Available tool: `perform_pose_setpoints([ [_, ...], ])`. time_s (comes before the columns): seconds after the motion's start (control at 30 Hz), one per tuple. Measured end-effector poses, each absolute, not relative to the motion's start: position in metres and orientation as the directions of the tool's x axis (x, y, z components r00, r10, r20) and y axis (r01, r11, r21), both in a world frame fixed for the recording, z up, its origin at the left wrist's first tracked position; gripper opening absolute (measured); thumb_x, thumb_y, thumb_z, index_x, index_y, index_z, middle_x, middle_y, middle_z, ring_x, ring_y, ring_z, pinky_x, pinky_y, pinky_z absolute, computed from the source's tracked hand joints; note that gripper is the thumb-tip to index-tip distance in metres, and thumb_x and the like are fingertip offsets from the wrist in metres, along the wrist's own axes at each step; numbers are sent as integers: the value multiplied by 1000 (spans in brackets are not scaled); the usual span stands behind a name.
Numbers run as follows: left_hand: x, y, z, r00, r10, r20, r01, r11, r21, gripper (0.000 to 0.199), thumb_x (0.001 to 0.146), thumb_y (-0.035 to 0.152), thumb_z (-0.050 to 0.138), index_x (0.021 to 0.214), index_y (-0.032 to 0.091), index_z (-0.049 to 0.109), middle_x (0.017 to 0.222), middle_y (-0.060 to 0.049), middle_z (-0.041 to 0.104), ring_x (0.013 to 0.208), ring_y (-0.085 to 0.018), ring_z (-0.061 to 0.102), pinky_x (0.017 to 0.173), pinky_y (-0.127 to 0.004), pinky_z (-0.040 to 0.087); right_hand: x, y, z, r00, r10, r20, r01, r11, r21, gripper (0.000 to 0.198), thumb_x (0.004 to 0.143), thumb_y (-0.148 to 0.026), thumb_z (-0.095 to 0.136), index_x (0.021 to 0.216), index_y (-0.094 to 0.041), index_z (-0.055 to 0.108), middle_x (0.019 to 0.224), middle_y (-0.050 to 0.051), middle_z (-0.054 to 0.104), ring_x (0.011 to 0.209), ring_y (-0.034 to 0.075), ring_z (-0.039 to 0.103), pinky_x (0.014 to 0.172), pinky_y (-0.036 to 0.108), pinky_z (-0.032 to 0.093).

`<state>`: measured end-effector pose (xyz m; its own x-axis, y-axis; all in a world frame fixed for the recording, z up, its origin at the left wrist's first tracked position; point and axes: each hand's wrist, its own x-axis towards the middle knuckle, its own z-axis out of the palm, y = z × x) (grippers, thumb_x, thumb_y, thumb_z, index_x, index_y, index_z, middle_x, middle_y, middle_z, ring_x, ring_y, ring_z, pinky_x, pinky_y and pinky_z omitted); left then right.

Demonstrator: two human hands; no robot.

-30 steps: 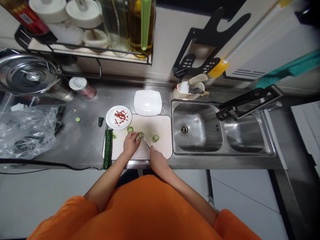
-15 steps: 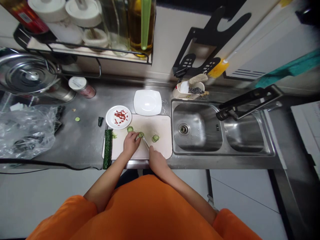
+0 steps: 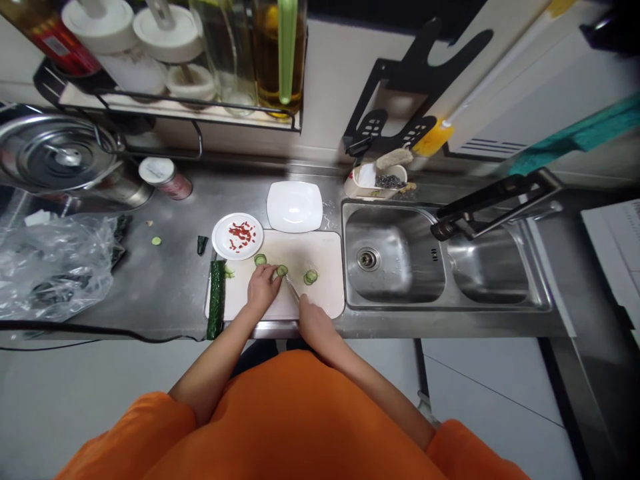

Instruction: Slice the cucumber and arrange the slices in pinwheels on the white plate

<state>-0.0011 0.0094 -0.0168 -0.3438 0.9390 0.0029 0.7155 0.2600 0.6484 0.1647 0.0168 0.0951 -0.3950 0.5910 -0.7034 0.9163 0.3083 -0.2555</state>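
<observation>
On the white cutting board [image 3: 327, 253], my left hand [image 3: 263, 287] is closed with its fingertips on a cucumber slice [image 3: 282, 271]. My right hand [image 3: 316, 323] grips a knife [image 3: 292, 287], whose narrow blade points up and left to that slice. A small stack of cucumber slices [image 3: 311, 277] lies right of the blade. More slices [image 3: 260, 259] lie just above my left fingers. The long dark green cucumber piece [image 3: 216, 300] rests along the board's left edge. Small peel scraps [image 3: 229, 273] are beside it.
A plate with chopped red pieces [image 3: 224, 248] overlaps the board's upper left corner. Behind the board stands a white square dish [image 3: 295, 208]. The steel sink [image 3: 400, 280] lies to the right. Left are a plastic bag [image 3: 60, 267], a pot [image 3: 65, 160] and a cucumber end [image 3: 201, 245].
The view has shifted very slightly. Both hands, the knife and the cucumber slices stay in nearly the same places.
</observation>
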Motion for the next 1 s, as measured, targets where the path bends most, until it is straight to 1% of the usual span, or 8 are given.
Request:
perform_pose_setpoints([
  [0.17,2,12,-8,-373,927,-36,692,303,655,21,78,26,59,98,19,62,95,-7,64,95,-21,58,88,-32,45,184,11,94,-379,554,-741,921,300,-247,39,85,-2,31,121,-12,40,99,16,64,98,24,62,76,30,42],
  [0.37,-3,12,9,-514,835,-195,478,468,744,21,80,39,57,87,20,63,74,1,65,66,-13,58,70,-25,45,193,11,96,-359,558,-748,931,270,-245,37,85,-3,32,119,-14,41,96,14,64,96,23,60,72,28,39],
  [0.5,-21,16,22,-674,704,-224,330,558,761,24,75,38,59,86,17,63,73,0,65,66,-13,58,68,-24,45,192,13,99,-328,541,-775,943,242,-230,40,82,-2,33,119,-15,42,95,13,64,94,23,61,69,27,38],
  [0.6,-32,18,24,-703,676,-222,359,607,709,21,74,34,59,86,18,65,75,-1,66,69,-15,59,72,-27,45,191,12,100,-325,531,-782,944,237,-231,40,82,-2,32,118,-15,42,95,12,64,94,23,61,69,27,38],
  [0.7,-35,16,22,-661,741,-116,522,566,639,21,76,32,57,89,17,66,81,-5,66,78,-19,59,78,-32,45,192,11,99,-339,540,-770,940,238,-246,41,82,-3,32,120,-15,42,97,13,64,96,23,60,72,28,39],
  [0.8,-27,17,24,-567,823,-11,645,452,616,22,79,29,53,91,17,66,89,-9,65,84,-21,58,82,-33,45,193,7,96,-350,547,-760,936,244,-255,40,82,-3,32,120,-14,41,98,13,64,97,23,60,73,28,39],
  [0.9,-10,31,32,-378,925,-46,692,315,650,21,81,26,50,92,18,67,90,-7,66,84,-19,59,82,-31,46,193,3,93,-376,550,-746,926,264,-271,38,83,-3,33,118,-14,41,98,14,64,97,24,61,74,28,40],
  [1.0,15,57,39,-164,971,-176,754,238,613,23,77,27,57,95,19,68,94,-7,67,88,-20,60,83,-30,45,191,0,91,-374,564,-736,926,271,-263,34,86,-4,31,116,-15,41,95,14,65,95,23,62,74,29,42],
])
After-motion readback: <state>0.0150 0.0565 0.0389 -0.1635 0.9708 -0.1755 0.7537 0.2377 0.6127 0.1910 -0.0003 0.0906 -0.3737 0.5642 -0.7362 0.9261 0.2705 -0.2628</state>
